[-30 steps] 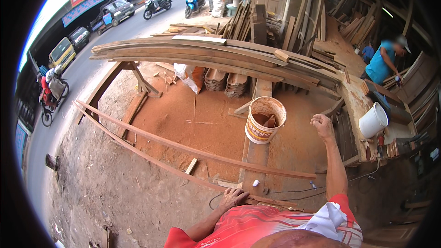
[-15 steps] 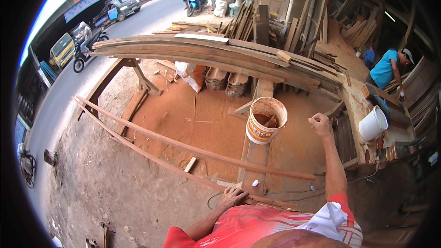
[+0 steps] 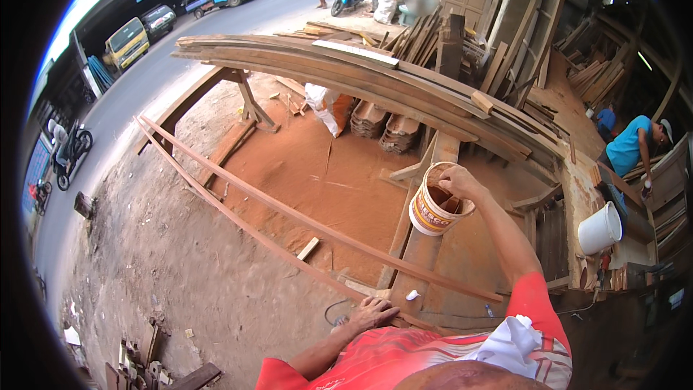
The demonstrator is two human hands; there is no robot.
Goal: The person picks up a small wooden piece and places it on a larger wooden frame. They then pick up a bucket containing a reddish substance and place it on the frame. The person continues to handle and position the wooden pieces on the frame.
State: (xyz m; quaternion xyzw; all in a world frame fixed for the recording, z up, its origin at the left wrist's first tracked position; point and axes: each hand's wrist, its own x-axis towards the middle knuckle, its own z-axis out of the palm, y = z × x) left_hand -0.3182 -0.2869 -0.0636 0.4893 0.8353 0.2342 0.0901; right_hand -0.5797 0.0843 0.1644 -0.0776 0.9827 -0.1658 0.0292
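Note:
My left hand (image 3: 375,310) lies over the near one of two long, thin reddish-brown wooden strips (image 3: 253,235), its fingers curled round the edge close to my body. The far wooden strip (image 3: 325,230) runs beside it, and the two almost meet at their left ends. My right hand (image 3: 462,182) is inside the rim of a white paint bucket (image 3: 431,218) with a coloured band. Its fingers are bent downward and closed, with the tips partly hidden. Reddish-brown stuff coats the bucket's inside, and a flat brown piece (image 3: 452,205) stands in it.
Under the bucket is a wide plank (image 3: 419,253). Stacked long boards (image 3: 346,72) rest across trestles beyond. A white bucket (image 3: 600,229) stands on the bench at right, near a person in blue (image 3: 626,146). Sawdust (image 3: 310,188) covers the ground; a road (image 3: 216,25) passes at left.
My right hand has gone left from the open air into the paint bucket. The left hand stays on the near strip. The view has turned slightly, and the motorbike on the road has passed further left.

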